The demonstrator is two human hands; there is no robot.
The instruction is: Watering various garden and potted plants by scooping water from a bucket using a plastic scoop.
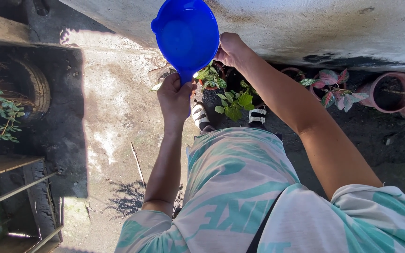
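Observation:
A blue plastic dipper [186, 35] is held out in front of me above the ground. My left hand [175, 97] grips its handle from below. My right hand [230, 49] holds the bowl's right rim. Under the dipper stand small green potted plants [234, 104] by my sandalled feet [201, 116]. I cannot tell whether the bowl holds water.
A plant with pink and green leaves [336, 89] and pink pots [391, 91] line the foot of a pale concrete wall [305, 28] on the right. A tyre planter with a leafy plant [5, 103] and a wooden rack [5, 197] stand at the left.

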